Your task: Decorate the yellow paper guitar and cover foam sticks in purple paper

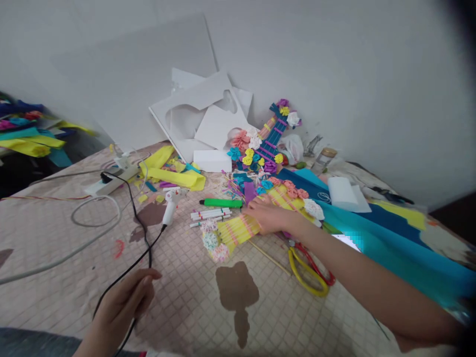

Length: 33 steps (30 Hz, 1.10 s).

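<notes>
My right hand (266, 215) is closed over the middle of a yellow craft guitar (238, 234), which has pink stripes and paper flowers at both ends. Its fingertips are partly hidden around the far edge. My left hand (128, 297) is at the lower left, fingers curled, thumb and forefinger close together, with no object visible in it. A black cable (121, 270) runs past that hand to a white hot glue gun (170, 206). Scissors with red and yellow handles (308, 277) and a thin stick (269, 258) lie below my right forearm.
White-barrelled markers (210, 214) and a green marker (223, 203) lie left of my right hand. Behind stand a blue flowered craft guitar (273, 139) and cut white boards (189, 106). A power strip (111, 181) sits left; blue paper (390, 243) covers the right.
</notes>
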Available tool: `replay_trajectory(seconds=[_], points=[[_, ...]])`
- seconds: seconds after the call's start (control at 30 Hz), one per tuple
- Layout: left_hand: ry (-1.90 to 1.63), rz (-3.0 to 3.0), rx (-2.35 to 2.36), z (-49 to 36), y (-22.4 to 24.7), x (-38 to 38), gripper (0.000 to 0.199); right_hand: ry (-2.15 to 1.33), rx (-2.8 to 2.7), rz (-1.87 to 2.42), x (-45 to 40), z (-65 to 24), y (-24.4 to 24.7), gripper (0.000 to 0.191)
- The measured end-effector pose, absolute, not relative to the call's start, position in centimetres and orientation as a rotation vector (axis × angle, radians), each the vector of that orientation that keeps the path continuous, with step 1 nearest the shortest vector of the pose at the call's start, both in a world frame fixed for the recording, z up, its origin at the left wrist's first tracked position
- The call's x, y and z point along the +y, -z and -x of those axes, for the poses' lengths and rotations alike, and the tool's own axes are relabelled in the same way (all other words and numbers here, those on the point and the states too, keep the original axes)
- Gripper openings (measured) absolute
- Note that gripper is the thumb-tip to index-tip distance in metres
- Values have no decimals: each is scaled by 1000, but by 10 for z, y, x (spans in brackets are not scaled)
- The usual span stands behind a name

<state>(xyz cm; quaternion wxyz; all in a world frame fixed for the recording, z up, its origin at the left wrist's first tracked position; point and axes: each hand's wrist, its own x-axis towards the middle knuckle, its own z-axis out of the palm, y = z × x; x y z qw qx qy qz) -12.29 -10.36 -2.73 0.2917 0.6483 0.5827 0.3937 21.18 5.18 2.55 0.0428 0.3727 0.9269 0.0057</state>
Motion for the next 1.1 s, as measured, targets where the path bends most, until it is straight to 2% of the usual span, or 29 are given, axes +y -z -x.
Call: replay_trajectory(seconds=[0.13,0.27,0.37,0.43,0.5,0.57,0.63,0.8,0.87,1.1], points=[[-1060,-1861,1469,114,20,-96,14,-185,2887,-1376,60,-223,-65,54],[-1045,-1869,1368,99,7,-81,12,-380,2923,-1739,66,-239,-115,67],[-1112,-1633,1230,83,-5,-67,26,-539,3233,-2169,61,-246,-152,64],[-1185,-1264,1007,70,-14,-57,36,-505,3437,-2355,53,-246,-173,55],[-1197,-950,764,57,-22,-49,42,-80,3607,-2551,46,-243,-188,47],[-1162,-776,606,46,-31,-44,40,693,3569,-2692,41,-239,-195,45],[-1099,-549,394,39,-39,-42,34,1371,3294,-2678,41,-234,-193,38],[-986,-196,65,30,-47,-39,22,2255,2337,-2670,55,-227,-158,16],[-956,-132,16,30,-46,-38,20,2332,2010,-2714,63,-227,-138,17],[-881,-99,-110,29,-39,-38,22,2173,1601,-2752,80,-229,-80,28]])
